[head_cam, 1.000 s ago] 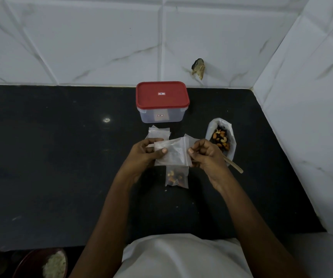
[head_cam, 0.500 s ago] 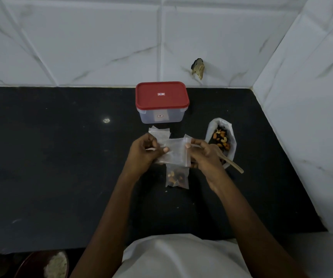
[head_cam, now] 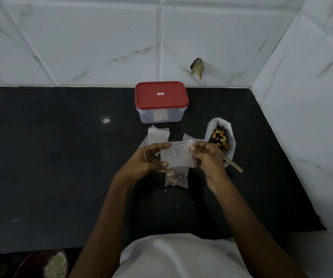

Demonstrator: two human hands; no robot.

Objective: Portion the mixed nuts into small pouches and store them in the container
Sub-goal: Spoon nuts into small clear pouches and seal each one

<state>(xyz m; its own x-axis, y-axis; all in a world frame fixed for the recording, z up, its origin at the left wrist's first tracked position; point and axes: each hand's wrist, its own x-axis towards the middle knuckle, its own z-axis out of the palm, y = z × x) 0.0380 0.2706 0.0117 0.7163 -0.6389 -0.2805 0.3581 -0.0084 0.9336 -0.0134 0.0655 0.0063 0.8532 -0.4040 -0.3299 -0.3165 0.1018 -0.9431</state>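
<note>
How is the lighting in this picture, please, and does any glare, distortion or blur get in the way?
Head view: dim, so the black counter loses detail; one small glare spot on it; wide-angle bending of the wall tiles toward the edges; the pouch between the left hand and right hand and the nuts read clearly; the bowl at bottom left is dark and soft.

Both bare forearms reach forward from the near edge of the table (head_cam: 61, 157) and converge over its middle. The left hand (head_cam: 144, 159) is curled, with the thumb pressed on the front of a clear pouch (head_cam: 178, 155) and the fingers (head_cam: 159, 146) wrapped behind its left edge. The right hand (head_cam: 208, 157) pinches the pouch's upper right corner between thumb and forefinger, the other fingers curled loosely beneath.
</note>
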